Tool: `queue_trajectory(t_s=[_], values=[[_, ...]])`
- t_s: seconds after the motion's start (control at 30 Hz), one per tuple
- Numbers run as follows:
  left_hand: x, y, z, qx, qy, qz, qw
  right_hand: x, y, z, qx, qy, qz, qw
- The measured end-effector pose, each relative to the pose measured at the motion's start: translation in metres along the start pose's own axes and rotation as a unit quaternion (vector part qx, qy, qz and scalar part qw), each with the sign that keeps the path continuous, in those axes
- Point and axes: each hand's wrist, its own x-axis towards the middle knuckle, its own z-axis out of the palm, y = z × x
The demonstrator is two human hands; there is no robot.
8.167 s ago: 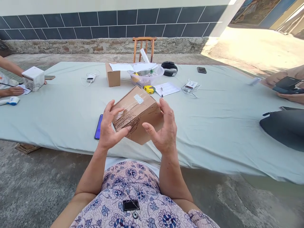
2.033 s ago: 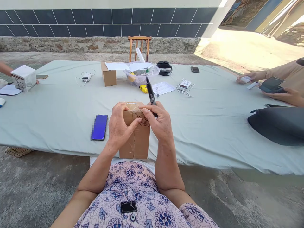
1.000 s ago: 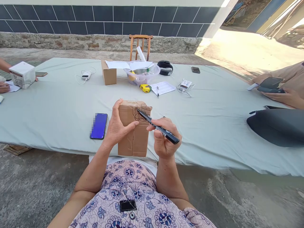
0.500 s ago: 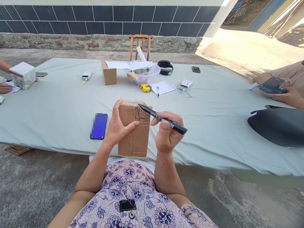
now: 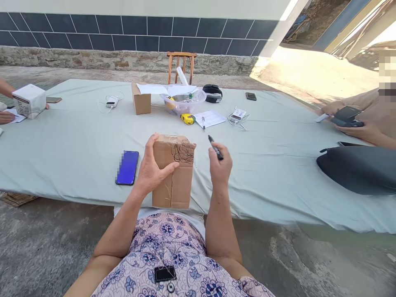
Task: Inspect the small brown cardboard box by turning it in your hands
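A small brown cardboard box stands on end at the near edge of the cloth-covered table, with black scribbles near its top. My left hand grips its left side, thumb across the front. My right hand is just right of the box, closed on a black marker that points up and away from the box. A blue-screened phone lies flat to the left of my left hand.
Mid-table stand another cardboard box, a clear bowl of items, a yellow tape measure, papers, a pen and small devices. Another person's hands hold a white box at far left. A person at right holds a phone; a dark bag lies there.
My right hand has lifted the marker off the box's scribbled top and swung it to the right, so it now points upward. My left hand still holds the box.
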Motion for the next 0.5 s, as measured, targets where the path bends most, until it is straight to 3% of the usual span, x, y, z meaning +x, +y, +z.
queue_trajectory(t_s=[0.03, 0.13, 0.33, 0.5], values=[[-0.001, 0.000, 0.000, 0.002, 0.002, 0.002, 1.000, 0.002, 0.010, 0.007, -0.096, -0.079, 0.045, 0.991], [-0.003, 0.000, 0.000, 0.007, 0.007, 0.008, 1.000, 0.002, 0.035, 0.026, -0.174, -0.140, 0.094, 0.970], [-0.004, -0.001, 0.001, 0.008, 0.008, 0.004, 1.000, -0.007, 0.058, 0.038, -0.245, -0.167, 0.144, 0.944], [-0.005, -0.005, 0.000, 0.002, 0.007, 0.001, 1.000, -0.009, 0.061, 0.038, -0.226, -0.157, 0.140, 0.951]])
